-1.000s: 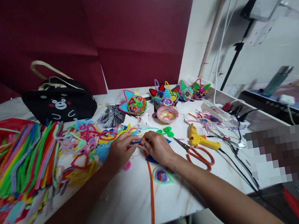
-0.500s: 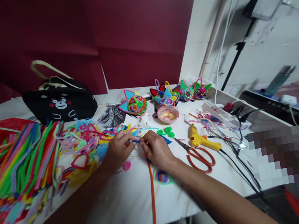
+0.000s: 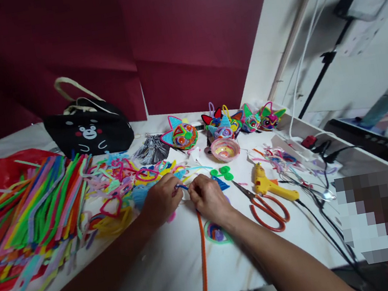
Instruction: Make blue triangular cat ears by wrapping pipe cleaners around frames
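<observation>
My left hand [image 3: 165, 197] is closed around one end of a blue pipe cleaner [image 3: 181, 186], over the middle of the table. Close on its right, my right hand [image 3: 210, 196] pinches the other end, so a short blue stretch shows between them. An orange pipe cleaner [image 3: 203, 263] hangs from below my right fingers, over the front table edge; how it joins the blue one is hidden. By my right wrist lies a round coil [image 3: 216, 232] with a green rim and purple centre. Green coiled discs [image 3: 225, 170] and a blue triangular piece [image 3: 220, 182] lie just beyond.
Orange-handled scissors [image 3: 270, 212] and a yellow glue gun [image 3: 275, 186] with its cord lie right. Pipe cleaners [image 3: 36, 206] heap on the left. Behind stand a black bag [image 3: 91, 135], a pink bowl [image 3: 225, 150] and several cat-eared ornaments [image 3: 181, 135].
The view has turned slightly left, so everything sits further right. My left fingers have curled in more tightly, and more of the blue pipe cleaner shows between my hands.
</observation>
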Tool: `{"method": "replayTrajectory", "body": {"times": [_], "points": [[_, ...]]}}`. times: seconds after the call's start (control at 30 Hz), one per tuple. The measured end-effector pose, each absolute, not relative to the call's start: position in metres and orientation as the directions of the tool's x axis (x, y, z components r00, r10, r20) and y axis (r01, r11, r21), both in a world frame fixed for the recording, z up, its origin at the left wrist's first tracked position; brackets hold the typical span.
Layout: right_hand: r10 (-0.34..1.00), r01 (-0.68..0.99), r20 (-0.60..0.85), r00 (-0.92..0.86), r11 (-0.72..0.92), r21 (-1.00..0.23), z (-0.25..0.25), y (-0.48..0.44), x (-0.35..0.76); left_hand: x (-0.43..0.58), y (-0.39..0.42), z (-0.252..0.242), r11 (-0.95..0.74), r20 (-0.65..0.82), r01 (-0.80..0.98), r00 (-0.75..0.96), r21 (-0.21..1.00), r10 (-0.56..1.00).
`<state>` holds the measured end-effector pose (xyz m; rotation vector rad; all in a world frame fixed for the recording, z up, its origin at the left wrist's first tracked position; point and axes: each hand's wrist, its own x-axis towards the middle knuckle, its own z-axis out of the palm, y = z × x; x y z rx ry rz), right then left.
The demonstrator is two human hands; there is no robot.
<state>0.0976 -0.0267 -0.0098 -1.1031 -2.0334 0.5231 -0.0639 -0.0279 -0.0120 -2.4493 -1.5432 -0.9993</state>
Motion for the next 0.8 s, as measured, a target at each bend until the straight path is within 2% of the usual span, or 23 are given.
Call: {"method": "replayTrajectory", "body": {"times": [0.13, 0.27, 0.4, 0.47, 0.53, 0.6, 0.7, 0.8], "points": [[0.854, 0.52, 0.407, -0.325, 0.52, -0.678, -0.01, -0.027, 0.098, -0.062, -0.029, -0.014, -0.457, 0.535, 0.855, 0.274, 0.245, 0.799], [0.871, 0.485, 0.396, -0.291, 0.491, -0.723, -0.012, -0.028, 0.098, -0.06, -0.027, -0.016, -0.463, 0.581, 0.848, 0.246, 0.26, 0.776], [0.881, 0.407, 0.391, -0.266, 0.47, -0.783, -0.017, -0.026, 0.1, -0.06, -0.025, -0.013, -0.556, 0.634, 0.716, 0.206, 0.421, 0.745], [0.881, 0.386, 0.396, -0.257, 0.47, -0.794, -0.019, -0.025, 0.102, -0.06, -0.024, -0.012, -0.544, 0.586, 0.639, 0.175, 0.544, 0.792], [0.88, 0.376, 0.402, -0.252, 0.472, -0.797, -0.02, -0.025, 0.103, -0.061, -0.024, -0.013, -0.481, 0.52, 0.623, 0.138, 0.616, 0.843], [0.879, 0.366, 0.405, -0.252, 0.474, -0.801, -0.019, -0.025, 0.103, -0.063, -0.023, -0.015, -0.454, 0.526, 0.68, 0.117, 0.576, 0.842], [0.885, 0.341, 0.387, -0.26, 0.459, -0.821, -0.018, -0.026, 0.101, -0.065, -0.022, -0.02, -0.487, 0.623, 0.796, 0.185, 0.359, 0.76], [0.913, 0.301, 0.311, -0.263, 0.384, -0.873, -0.018, -0.025, 0.1, -0.066, -0.021, -0.024, -0.496, 0.651, 0.852, 0.282, 0.168, 0.705]]}}
